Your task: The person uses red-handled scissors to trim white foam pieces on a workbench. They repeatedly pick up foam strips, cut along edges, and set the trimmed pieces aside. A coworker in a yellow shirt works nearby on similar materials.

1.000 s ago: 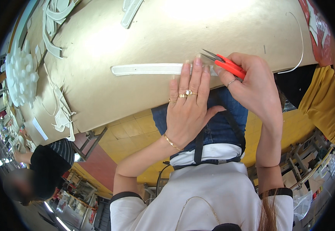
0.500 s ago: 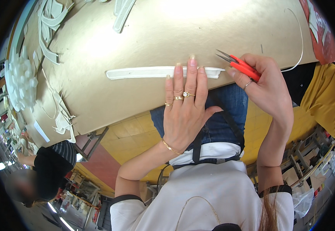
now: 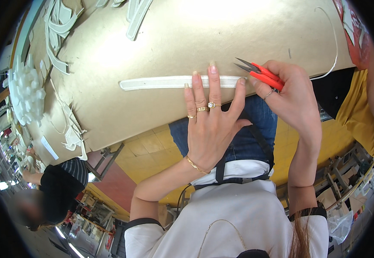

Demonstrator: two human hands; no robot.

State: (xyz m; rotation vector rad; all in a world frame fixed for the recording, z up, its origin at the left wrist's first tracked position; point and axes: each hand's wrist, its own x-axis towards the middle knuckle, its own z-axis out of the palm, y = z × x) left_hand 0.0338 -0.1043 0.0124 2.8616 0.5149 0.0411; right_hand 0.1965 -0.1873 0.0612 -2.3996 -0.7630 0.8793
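A long white strip [image 3: 152, 82] with a raised border lies crosswise near the front edge of the tan table. My left hand [image 3: 210, 124] rests flat across its right half, fingers spread, the index fingertip pressing near the strip's right end. Just beyond that end, my right hand [image 3: 289, 92] is closed around a pair of red-handled thread snips [image 3: 267, 81]. The dark blades of the snips point up and left, slightly apart, over the table and clear of the strip. My right thumb is close to the strip's end; whether it touches cannot be made out.
More pale strips [image 3: 137, 21] lie at the far side, with a curved pile [image 3: 58, 34] at far left. White trimmings [image 3: 73, 129] and a translucent knobbly bundle [image 3: 25, 92] sit left. A thin white cord [image 3: 335, 47] curves at right, near a red bag [image 3: 358, 34]. Another person [image 3: 62, 185] is at lower left.
My left index finger has spread rightward to the strip's end, which now lies flatter. My right hand with the snips has shifted slightly left.
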